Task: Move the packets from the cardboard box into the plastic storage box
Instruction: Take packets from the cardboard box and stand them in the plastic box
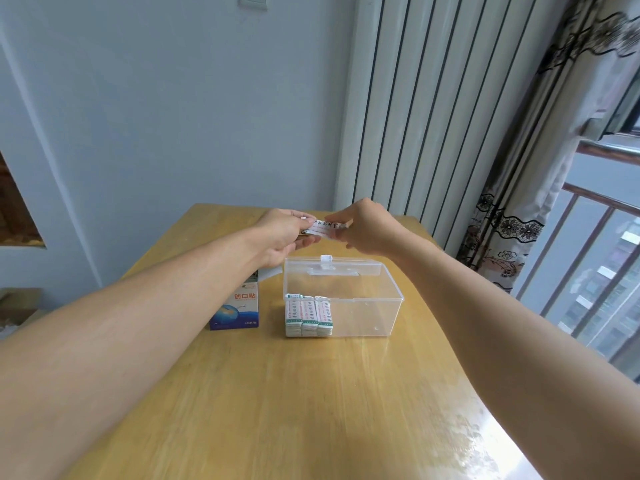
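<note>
Table (263, 393) below, both hands pinch packets (323, 229) between them.

Both bare forearms are reaching forward, converging toward each other at the far end. The left hand (282, 237) is turning palm-inward, its thumb and fingers pinching one end of a packet (325, 228). The right hand (367, 230) is arching knuckles-up, its curled fingertips pinching the opposite end.
</note>
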Motion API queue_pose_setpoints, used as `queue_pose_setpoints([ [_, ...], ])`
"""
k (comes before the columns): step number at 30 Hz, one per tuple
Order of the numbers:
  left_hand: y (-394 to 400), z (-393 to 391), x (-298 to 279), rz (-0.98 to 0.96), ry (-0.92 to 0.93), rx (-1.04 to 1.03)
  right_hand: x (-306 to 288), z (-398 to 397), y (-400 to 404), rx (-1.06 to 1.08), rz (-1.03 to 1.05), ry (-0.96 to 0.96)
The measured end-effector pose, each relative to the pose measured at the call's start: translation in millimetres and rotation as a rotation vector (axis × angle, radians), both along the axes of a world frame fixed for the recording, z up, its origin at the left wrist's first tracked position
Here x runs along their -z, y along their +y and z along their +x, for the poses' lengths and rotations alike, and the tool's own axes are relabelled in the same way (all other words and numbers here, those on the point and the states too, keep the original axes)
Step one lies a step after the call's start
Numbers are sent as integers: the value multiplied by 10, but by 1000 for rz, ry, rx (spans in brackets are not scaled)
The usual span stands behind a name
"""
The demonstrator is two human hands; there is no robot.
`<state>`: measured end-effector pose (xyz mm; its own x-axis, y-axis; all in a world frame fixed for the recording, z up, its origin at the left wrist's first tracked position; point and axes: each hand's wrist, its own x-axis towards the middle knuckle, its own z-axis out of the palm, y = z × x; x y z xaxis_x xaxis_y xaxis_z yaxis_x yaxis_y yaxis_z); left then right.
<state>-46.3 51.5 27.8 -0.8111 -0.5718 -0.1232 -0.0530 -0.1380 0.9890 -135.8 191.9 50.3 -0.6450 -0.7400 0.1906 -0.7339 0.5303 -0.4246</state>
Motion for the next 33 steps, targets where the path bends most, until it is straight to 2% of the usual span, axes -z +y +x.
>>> queue_pose_setpoints([
  [2,-12,-13,15,-15,-10,-11,16,45,-14,-20,82,121],
  [9,-9,-6,65,-77,-10,-15,57,50,-89,-10,127,201],
  [11,-31,-9,89,-171,-25,-25,40,34,-74,-19,153,114],
  [15,-1,7,90,-366,-50,56,-51,-22,-29,29,68,-44],
  [17,43,2,79,-417,-55,97,-62,-41,-15,55,53,-101],
  [21,65,-9,115,-468,-53,106,-5,-145,4,150,25,-341],
  [25,-5,-7,160,-811,-112,68,273,-283,7,238,274,-290],
  [30,-69,46,214,-1153,-373,324,631,-250,-115,241,628,-290],
  [33,-38,102,177,-1277,-524,431,661,-131,-145,257,736,-121],
])
